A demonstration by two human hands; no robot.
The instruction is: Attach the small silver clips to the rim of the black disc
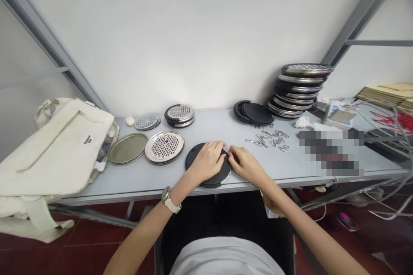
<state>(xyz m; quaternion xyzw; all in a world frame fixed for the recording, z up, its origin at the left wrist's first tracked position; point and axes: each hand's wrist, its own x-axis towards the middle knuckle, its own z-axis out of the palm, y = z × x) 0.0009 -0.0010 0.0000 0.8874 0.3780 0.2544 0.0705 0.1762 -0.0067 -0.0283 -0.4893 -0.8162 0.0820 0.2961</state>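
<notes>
A round black disc with a silvery rim (pixel 211 179) lies at the table's front edge, directly before me. My left hand (pixel 208 161) rests across its top with fingers curled toward the right side, gripping it. At that right edge my right hand (pixel 245 163) is closed in a pinch on a small metal clip (pixel 226 150), mostly covered by the fingertips. Several loose metal clips (pixel 266 138) are scattered behind the right hand. Left of the disc lies a perforated silver grater plate (pixel 164 146), and beyond it an olive-green round plate (pixel 127 148).
A leaning stack of black-and-silver discs (pixel 295 94) stands back right, near black round covers (pixel 258 113). Along the wall are grater discs (pixel 180 114) and a small round pale object (pixel 129 121). A cream bag (pixel 58 146) occupies the left end; cables (pixel 395 124) hang at right.
</notes>
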